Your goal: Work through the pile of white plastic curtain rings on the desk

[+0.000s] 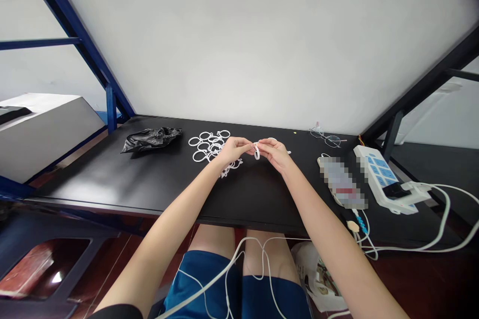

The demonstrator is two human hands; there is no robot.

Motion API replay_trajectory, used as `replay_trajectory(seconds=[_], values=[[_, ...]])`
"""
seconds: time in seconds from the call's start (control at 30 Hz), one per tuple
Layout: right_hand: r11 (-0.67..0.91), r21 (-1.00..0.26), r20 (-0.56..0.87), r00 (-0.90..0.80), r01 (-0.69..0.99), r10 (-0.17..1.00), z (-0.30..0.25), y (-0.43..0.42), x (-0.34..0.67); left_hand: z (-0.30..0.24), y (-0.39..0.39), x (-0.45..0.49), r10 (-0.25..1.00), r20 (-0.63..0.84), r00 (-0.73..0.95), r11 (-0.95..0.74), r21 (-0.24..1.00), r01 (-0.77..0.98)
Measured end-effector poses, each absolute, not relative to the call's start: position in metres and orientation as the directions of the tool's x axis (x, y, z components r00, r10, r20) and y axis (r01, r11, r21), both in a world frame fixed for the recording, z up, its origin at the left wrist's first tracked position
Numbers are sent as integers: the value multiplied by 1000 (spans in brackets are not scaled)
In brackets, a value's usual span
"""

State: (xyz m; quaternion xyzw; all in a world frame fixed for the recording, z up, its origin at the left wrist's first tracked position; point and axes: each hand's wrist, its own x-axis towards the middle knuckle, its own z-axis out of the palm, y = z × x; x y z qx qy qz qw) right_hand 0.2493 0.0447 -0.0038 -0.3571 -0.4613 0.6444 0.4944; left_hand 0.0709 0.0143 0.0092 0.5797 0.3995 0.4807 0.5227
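- My left hand (235,149), nearly closed, pinches a white ring (258,153).
- My right hand (276,152) pinches it too, above the black table (258,199).
- Linked white rings (215,149) lie left; a black bag (151,140) farther left.

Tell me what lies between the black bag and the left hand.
In the head view, bare black tabletop beside the black bag, then a cluster of white rings nearer the left hand.

- My left hand (236,148) and right hand (274,151) pinch one white ring (257,153) over the black counter (247,202).
- Pile of white rings (216,148) just beside my left hand.
- Black plastic bag (152,139) farther left.
- Glasses (333,141), phone (342,183), power strip (379,174) to my right.
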Motion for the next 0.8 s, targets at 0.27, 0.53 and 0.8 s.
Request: replay_trajectory(seconds=[0.27, 0.53, 0.8], values=[[-121, -943, -35, -269, -311, 962, -5, 46, 251, 6, 16, 70, 959, 147, 240, -141, 989, -42], [-142, -937, -52, -274, -320, 960, -6, 47, 251, 10, 13, 69, 963, 125, 240, -125, 992, -15], [-154, -929, -59, -276, -337, 959, -7, 47, 251, 14, 10, 71, 965, 121, 234, -117, 993, -31]])
